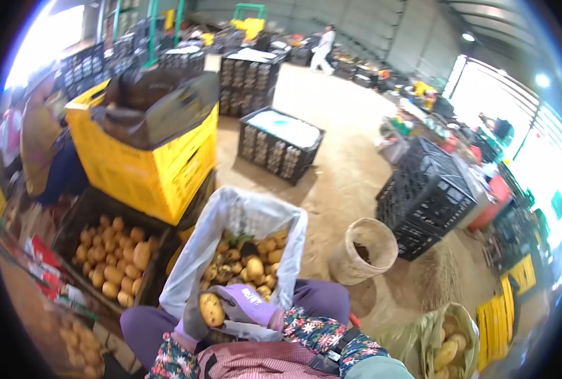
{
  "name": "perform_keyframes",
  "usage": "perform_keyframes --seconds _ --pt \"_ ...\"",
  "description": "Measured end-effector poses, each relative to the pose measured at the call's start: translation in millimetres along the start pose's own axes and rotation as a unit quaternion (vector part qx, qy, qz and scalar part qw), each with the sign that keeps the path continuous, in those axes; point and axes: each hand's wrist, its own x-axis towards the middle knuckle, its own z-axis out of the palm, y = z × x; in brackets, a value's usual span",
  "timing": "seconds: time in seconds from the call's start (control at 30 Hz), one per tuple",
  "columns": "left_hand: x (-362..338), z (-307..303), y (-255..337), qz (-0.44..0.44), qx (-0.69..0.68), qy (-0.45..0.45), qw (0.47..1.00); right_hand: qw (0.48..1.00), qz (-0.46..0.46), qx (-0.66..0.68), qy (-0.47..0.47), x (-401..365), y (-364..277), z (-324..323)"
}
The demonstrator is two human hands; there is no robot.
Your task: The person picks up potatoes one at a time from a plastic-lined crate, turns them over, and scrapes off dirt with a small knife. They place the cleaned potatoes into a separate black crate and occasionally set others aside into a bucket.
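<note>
A potato (212, 309) with dark specks sits between my two gloved hands, close in front of my lap. My left hand (193, 321), in a grey and purple glove, is closed around its left side. From the right, my right hand (249, 303) reaches across with curled grey fingertips against the potato; the purple back of its glove faces up. Just beyond my hands stands a crate lined with a white plastic bag (195, 249), with many potatoes (254, 268) and some dark soil or leaf bits inside.
Left of me, a dark crate (151, 278) holds cleaner potatoes, below stacked yellow crates (167, 180). A whitish bucket (350, 265) and black crates (420, 196) stand to the right. An open sack (420, 344) of potatoes is near my right side. Another person (37, 145) sits at far left.
</note>
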Motion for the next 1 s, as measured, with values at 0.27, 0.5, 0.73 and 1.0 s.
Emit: perform_keyframes --seconds 0.27,0.5,0.73,1.0 --pt "-17 29 4 0.019 -0.052 0.049 0.997 0.994 0.095 0.042 0.017 3 -13 10" --pt "2 -107 27 0.195 -0.282 0.229 0.911 0.79 0.316 0.512 0.118 8 16 14" --pt "40 -110 95 0.15 -0.238 0.444 0.85 0.858 0.425 0.288 0.025 0 121 67" --pt "73 -69 53 0.008 -0.104 0.348 0.932 0.962 0.082 -0.256 -0.042 84 217 149"
